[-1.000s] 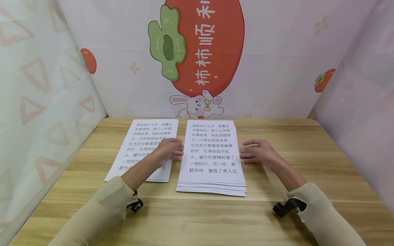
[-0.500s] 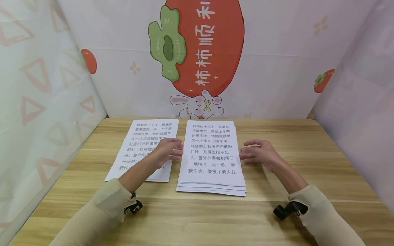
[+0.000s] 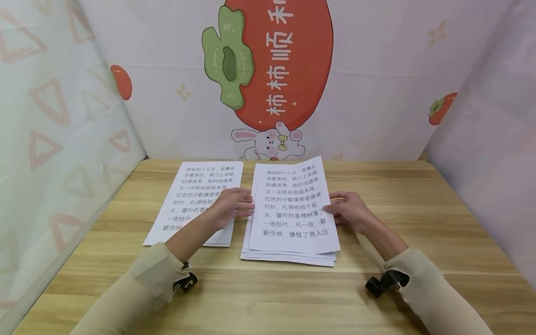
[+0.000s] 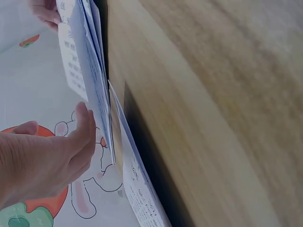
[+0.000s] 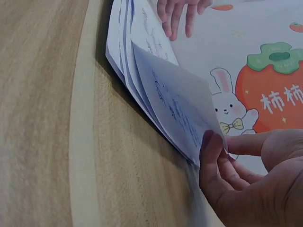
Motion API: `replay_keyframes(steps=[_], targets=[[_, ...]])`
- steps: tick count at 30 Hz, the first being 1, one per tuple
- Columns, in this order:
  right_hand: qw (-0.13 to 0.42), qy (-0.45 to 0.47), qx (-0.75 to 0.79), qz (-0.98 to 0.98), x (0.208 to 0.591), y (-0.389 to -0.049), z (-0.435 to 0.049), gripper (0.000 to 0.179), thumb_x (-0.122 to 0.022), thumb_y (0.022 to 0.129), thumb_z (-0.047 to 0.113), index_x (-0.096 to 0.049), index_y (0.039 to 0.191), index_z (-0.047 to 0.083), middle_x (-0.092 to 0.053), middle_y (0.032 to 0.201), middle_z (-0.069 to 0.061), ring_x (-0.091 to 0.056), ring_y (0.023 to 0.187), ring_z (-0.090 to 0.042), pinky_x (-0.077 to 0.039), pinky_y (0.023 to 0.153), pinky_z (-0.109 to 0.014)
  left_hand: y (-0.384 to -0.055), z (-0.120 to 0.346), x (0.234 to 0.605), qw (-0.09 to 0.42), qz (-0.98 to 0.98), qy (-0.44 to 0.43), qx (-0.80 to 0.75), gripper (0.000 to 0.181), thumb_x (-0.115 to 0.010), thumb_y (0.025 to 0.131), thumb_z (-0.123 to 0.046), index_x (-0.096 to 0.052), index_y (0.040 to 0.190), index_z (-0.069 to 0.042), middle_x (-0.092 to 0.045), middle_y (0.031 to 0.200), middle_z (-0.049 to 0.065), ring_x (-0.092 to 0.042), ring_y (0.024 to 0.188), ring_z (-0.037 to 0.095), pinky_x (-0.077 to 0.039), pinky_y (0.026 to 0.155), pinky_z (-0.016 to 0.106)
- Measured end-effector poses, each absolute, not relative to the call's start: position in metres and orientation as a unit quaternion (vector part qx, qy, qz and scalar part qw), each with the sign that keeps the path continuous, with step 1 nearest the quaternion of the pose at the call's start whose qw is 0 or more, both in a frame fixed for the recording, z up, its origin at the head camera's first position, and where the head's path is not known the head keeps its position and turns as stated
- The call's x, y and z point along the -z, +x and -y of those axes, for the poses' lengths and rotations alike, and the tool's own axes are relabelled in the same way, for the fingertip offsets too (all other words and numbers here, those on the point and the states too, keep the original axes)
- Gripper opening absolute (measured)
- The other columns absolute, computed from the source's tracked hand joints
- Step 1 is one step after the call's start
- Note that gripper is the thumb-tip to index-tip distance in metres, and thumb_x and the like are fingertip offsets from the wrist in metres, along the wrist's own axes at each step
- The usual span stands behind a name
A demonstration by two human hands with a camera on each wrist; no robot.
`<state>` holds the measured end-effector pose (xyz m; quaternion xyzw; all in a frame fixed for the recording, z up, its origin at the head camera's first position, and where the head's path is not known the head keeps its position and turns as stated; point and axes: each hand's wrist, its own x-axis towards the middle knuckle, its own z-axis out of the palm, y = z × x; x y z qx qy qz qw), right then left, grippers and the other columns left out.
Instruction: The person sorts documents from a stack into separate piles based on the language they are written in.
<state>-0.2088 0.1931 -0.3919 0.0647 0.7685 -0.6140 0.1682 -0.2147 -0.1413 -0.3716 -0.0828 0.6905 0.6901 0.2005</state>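
Sheet of Chinese text (image 3: 294,205) is running near-to-far between your right hand (image 3: 348,211), pinching its right edge, and your loose-fingered left hand (image 3: 230,205).

Head view bright, evenly lit; wrist views dimmer, softer; dark shadow (image 4: 143,142) along paper stack (image 4: 137,184)

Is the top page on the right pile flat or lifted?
Partly lifted: the right hand pinches the page by its edge, which curves up.

The bare left hand (image 3: 231,205) has relaxed fingers pointing right, its thumb apart. The bare right hand (image 3: 351,210) pinches between thumb and fingers. Both wrists (image 3: 383,236) emerge from loose cream fabric sleeves (image 3: 130,293).
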Motion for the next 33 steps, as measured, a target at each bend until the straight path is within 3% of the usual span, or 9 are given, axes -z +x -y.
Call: replay_keyframes(steps=[7,16,24,28,33], targets=[[0.172,0.049,0.643,-0.745,0.39,-0.209,-0.196,0.045,-0.063,0.1,-0.002,-0.045,0.14,-0.007,-0.073,0.102,-0.006,-0.073,0.084,-0.017,-0.065,0.071,-0.03,-0.216,0.139,0.375,0.193,-0.71,-0.083,-0.672,0.045,-0.049,0.107,-0.01,-0.043,0.146,0.011,-0.054,0.133,0.028,-0.064,0.108,0.032,-0.055,0.106,0.045],[0.17,0.003,0.727,-0.666,0.384,-0.206,-0.203,0.036,-0.058,0.1,-0.009,-0.045,0.134,-0.006,-0.072,0.097,0.001,-0.074,0.086,-0.013,-0.065,0.077,-0.028,-0.219,0.135,0.378,0.191,-0.727,-0.084,-0.654,0.048,-0.053,0.102,-0.005,-0.043,0.146,0.011,-0.06,0.125,0.023,-0.063,0.099,0.023,-0.059,0.094,0.034],[0.172,-0.019,0.748,-0.641,0.379,-0.204,-0.206,0.036,-0.057,0.101,-0.01,-0.045,0.135,-0.007,-0.073,0.098,-0.003,-0.075,0.088,-0.016,-0.065,0.079,-0.03,-0.217,0.133,0.379,0.192,-0.735,-0.076,-0.645,0.055,-0.061,0.096,0.003,-0.046,0.148,0.007,-0.066,0.125,0.026,-0.07,0.088,0.02,-0.063,0.087,0.034],[0.171,-0.018,0.735,-0.655,0.381,-0.204,-0.205,0.037,-0.058,0.1,-0.008,-0.045,0.135,-0.008,-0.074,0.099,-0.003,-0.075,0.088,-0.017,-0.065,0.078,-0.032,-0.217,0.133,0.378,0.185,-0.731,-0.07,-0.653,0.054,-0.062,0.094,0.008,-0.049,0.146,0.004,-0.07,0.111,0.018,-0.07,0.082,0.018,-0.063,0.075,0.029],[0.148,-0.008,0.676,-0.721,0.381,-0.204,-0.202,0.038,-0.058,0.101,-0.002,-0.046,0.137,-0.009,-0.072,0.094,0.002,-0.071,0.082,-0.011,-0.063,0.069,-0.027,-0.218,0.135,0.374,0.16,-0.744,-0.064,-0.645,0.054,-0.065,0.093,0.011,-0.051,0.144,0.004,-0.067,0.093,0.009,-0.067,0.073,0.014,-0.059,0.065,0.024]])
